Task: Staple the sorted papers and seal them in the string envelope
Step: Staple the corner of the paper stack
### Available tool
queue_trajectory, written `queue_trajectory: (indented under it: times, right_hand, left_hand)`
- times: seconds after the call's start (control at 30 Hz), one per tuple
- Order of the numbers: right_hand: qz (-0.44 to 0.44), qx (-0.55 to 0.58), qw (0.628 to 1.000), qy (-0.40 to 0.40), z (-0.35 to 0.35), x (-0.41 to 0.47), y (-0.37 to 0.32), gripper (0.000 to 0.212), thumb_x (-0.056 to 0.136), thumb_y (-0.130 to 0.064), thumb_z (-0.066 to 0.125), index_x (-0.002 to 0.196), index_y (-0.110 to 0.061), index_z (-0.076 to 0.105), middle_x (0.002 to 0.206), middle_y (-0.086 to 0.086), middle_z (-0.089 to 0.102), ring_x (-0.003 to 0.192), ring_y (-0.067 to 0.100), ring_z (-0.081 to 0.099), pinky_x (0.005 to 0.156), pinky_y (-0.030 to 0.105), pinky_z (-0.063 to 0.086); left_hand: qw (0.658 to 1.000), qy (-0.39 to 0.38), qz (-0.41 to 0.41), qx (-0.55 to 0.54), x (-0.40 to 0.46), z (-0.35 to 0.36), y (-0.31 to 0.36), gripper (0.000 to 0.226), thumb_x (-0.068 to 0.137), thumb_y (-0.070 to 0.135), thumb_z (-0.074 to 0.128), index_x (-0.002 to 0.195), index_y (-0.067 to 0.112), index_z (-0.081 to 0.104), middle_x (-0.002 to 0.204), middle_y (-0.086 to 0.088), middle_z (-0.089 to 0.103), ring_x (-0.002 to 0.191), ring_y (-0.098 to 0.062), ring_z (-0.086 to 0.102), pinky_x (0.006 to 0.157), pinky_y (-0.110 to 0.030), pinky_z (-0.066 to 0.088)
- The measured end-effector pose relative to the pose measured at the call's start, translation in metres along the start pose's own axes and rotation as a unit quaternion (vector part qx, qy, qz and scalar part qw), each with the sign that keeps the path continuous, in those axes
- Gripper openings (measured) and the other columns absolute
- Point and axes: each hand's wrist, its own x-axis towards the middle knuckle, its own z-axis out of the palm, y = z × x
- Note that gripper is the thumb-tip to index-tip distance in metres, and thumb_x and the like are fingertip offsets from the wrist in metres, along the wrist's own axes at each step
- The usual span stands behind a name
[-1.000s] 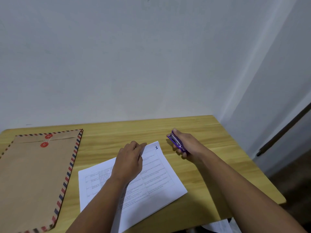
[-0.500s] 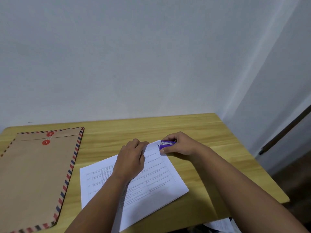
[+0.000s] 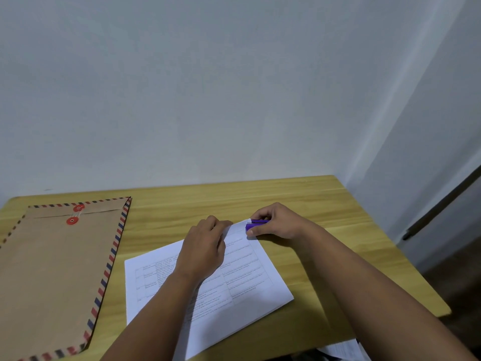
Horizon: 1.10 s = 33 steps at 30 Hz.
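A stack of white printed papers (image 3: 244, 285) lies tilted on the wooden table (image 3: 325, 204). My left hand (image 3: 203, 248) presses flat on the stack near its far edge. My right hand (image 3: 278, 221) grips a small purple stapler (image 3: 253, 225), whose jaws sit over the far right corner of the papers. A brown string envelope (image 3: 52, 269) with a red and blue striped border and two red button ties lies flat at the left, its flap shut.
A grey wall rises right behind the table's far edge. The table's right edge drops to a dark floor beside a wall corner. More white paper (image 3: 341, 349) shows below the table's near edge at the lower right.
My right hand carried the stapler leftward from the bare table onto the far right corner of the papers. My left hand stayed on the stack.
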Motion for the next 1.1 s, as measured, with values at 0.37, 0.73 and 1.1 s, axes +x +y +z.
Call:
queue_trajectory:
  times: [0.37, 0.73, 1.1]
  right_hand:
    - [-0.010, 0.019, 1.000, 0.003, 0.002, -0.002, 0.008, 0.026, 0.072, -0.018, 0.096, 0.084, -0.007, 0.075, 0.075, -0.002, 0.071, 0.070, 0.011, 0.062, 0.071, 0.028, 0.049]
    - [0.034, -0.043, 0.998, -0.005, -0.009, -0.005, 0.004, 0.036, 0.064, -0.034, 0.099, 0.093, -0.018, 0.082, 0.094, 0.004, 0.080, 0.081, 0.013, 0.071, 0.078, 0.030, 0.055]
    - [0.140, -0.181, 0.954, 0.192, -0.080, -0.063, 0.060, 0.052, 0.064, -0.053, 0.094, 0.101, -0.023, 0.075, 0.096, -0.005, 0.071, 0.091, 0.017, 0.067, 0.081, 0.034, 0.054]
  left_hand:
    - [1.000, -0.011, 0.011, -0.001, -0.001, 0.001, 0.001, 0.047, 0.084, 0.007, 0.059, 0.127, 0.025, 0.063, 0.093, 0.008, 0.050, 0.081, -0.017, 0.049, 0.067, -0.036, 0.044]
    - [1.000, -0.016, -0.001, -0.001, 0.001, 0.004, -0.002, 0.052, 0.085, 0.002, 0.058, 0.134, 0.020, 0.065, 0.092, 0.005, 0.051, 0.079, -0.020, 0.050, 0.068, -0.038, 0.047]
    - [0.995, -0.047, 0.082, 0.019, 0.033, 0.047, 0.036, 0.044, 0.081, -0.006, 0.059, 0.114, 0.020, 0.071, 0.089, 0.006, 0.052, 0.074, -0.022, 0.047, 0.064, -0.038, 0.045]
